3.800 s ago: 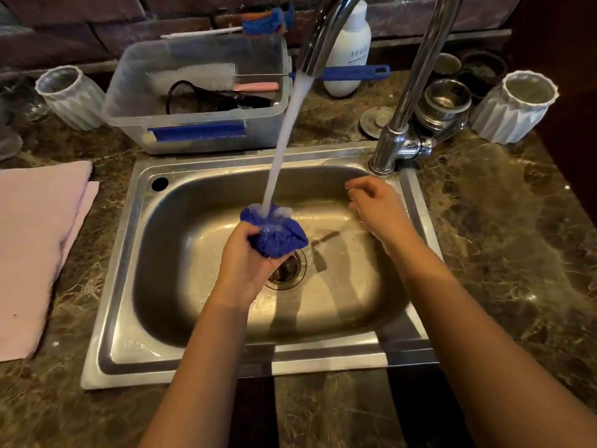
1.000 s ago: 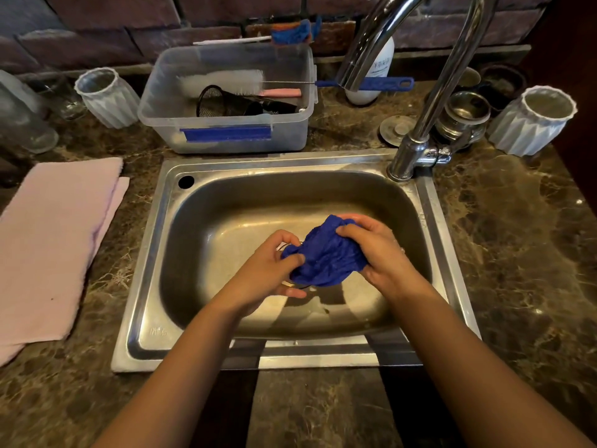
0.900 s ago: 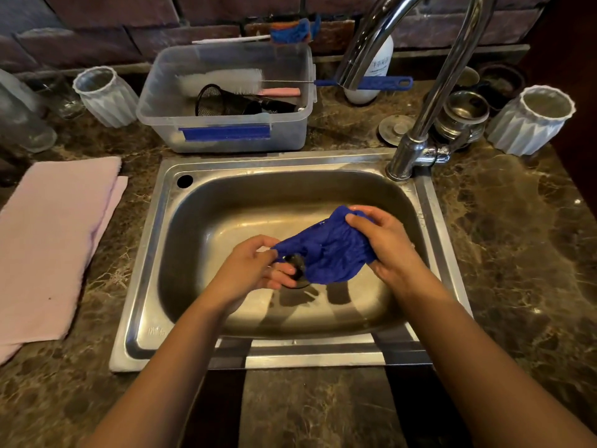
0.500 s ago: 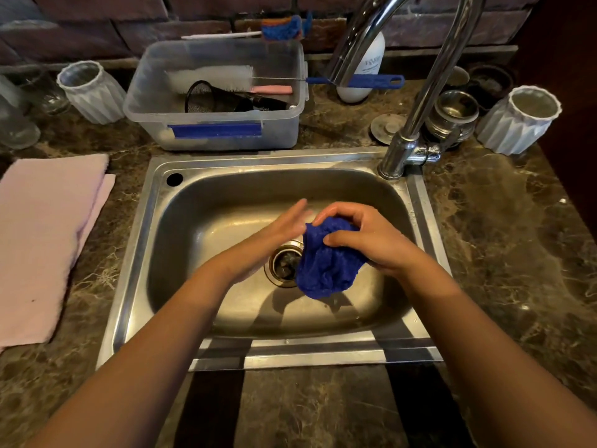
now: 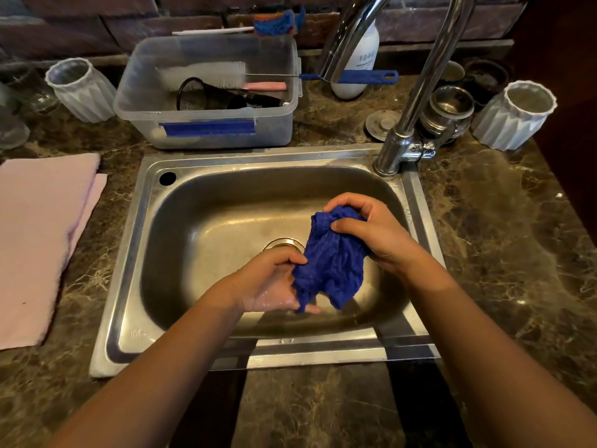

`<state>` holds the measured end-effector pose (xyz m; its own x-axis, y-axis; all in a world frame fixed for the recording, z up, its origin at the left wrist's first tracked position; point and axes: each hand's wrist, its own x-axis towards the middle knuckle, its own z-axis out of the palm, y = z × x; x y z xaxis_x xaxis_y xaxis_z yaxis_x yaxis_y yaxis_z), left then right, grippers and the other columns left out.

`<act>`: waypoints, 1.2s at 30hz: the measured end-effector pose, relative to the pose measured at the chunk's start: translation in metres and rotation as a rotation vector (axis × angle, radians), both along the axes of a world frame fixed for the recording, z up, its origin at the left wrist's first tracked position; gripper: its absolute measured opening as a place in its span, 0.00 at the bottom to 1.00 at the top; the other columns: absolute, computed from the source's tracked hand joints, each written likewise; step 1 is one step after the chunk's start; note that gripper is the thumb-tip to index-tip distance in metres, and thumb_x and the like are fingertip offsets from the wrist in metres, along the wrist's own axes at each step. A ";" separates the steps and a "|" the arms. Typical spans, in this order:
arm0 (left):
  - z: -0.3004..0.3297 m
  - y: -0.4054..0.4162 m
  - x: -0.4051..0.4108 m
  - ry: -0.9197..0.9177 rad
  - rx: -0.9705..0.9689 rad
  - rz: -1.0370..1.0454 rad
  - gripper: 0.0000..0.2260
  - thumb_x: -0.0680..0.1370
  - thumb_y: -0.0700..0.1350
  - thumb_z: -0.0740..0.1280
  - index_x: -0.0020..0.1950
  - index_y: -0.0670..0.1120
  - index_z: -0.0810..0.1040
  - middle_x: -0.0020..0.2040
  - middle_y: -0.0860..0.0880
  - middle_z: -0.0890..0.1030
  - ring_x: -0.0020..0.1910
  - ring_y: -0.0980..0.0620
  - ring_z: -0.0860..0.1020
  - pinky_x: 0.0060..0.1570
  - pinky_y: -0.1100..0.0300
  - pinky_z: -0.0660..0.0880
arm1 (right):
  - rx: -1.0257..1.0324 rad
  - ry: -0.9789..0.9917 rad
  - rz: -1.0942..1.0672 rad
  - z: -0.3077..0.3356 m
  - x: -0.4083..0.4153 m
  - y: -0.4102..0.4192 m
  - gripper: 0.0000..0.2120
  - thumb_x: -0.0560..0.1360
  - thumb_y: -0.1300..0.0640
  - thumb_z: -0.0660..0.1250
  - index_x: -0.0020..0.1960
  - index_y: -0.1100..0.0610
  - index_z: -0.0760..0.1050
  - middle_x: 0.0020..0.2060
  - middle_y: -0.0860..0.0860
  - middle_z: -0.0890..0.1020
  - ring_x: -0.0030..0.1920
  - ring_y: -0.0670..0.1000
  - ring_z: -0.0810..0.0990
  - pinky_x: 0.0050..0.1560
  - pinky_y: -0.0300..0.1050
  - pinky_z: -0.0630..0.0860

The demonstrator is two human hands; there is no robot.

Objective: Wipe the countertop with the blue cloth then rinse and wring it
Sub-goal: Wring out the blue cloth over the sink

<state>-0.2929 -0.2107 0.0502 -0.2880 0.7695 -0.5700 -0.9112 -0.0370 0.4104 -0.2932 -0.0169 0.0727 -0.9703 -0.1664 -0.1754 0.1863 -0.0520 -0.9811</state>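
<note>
Right hand (image 5: 374, 234) clenched on the bunched top of the blue cloth (image 5: 332, 263), left hand (image 5: 274, 282) gripping its hanging lower edge, cloth above the steel sink (image 5: 129, 253), drain (image 5: 282, 244) just beyond the left hand, marble surface (image 5: 504, 253) right of the hands

This is a home kitchen. A stainless steel sink (image 5: 129, 260) with 1 basin is set into a dark marble countertop (image 5: 504, 260) under a tall chrome faucet (image 5: 416, 101), against a brick wall (image 5: 77, 24). Behind the sink a clear plastic tub (image 5: 206, 130) holds a bottle brush (image 5: 206, 74), and a folded pink towel (image 5: 38, 240) lies to the left.
</note>
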 end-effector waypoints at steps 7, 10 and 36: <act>0.003 0.021 0.013 0.036 0.010 -0.049 0.28 0.71 0.51 0.71 0.67 0.42 0.69 0.61 0.37 0.78 0.60 0.38 0.76 0.59 0.44 0.74 | 0.009 0.000 0.056 -0.001 -0.001 -0.002 0.09 0.66 0.65 0.66 0.43 0.53 0.77 0.39 0.45 0.79 0.40 0.41 0.78 0.42 0.35 0.76; 0.009 0.034 0.016 0.222 -0.238 -0.053 0.08 0.73 0.42 0.69 0.50 0.43 0.73 0.37 0.46 0.80 0.34 0.52 0.79 0.36 0.61 0.78 | 0.019 0.002 0.034 -0.001 -0.002 0.000 0.10 0.65 0.65 0.67 0.43 0.52 0.77 0.40 0.45 0.80 0.41 0.41 0.79 0.43 0.35 0.75; 0.005 0.012 0.007 1.952 -1.238 -0.236 0.10 0.66 0.42 0.76 0.43 0.46 0.77 0.34 0.50 0.79 0.31 0.49 0.77 0.27 0.62 0.63 | -0.333 -0.476 -0.354 -0.009 0.010 -0.036 0.10 0.71 0.72 0.62 0.43 0.60 0.79 0.42 0.58 0.81 0.45 0.54 0.80 0.50 0.48 0.77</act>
<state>-0.2861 -0.1991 0.0555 -0.8649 0.4874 0.1202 0.5020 0.8359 0.2219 -0.2835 -0.0534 0.0639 -0.8056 0.0283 -0.5917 0.5102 -0.4745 -0.7173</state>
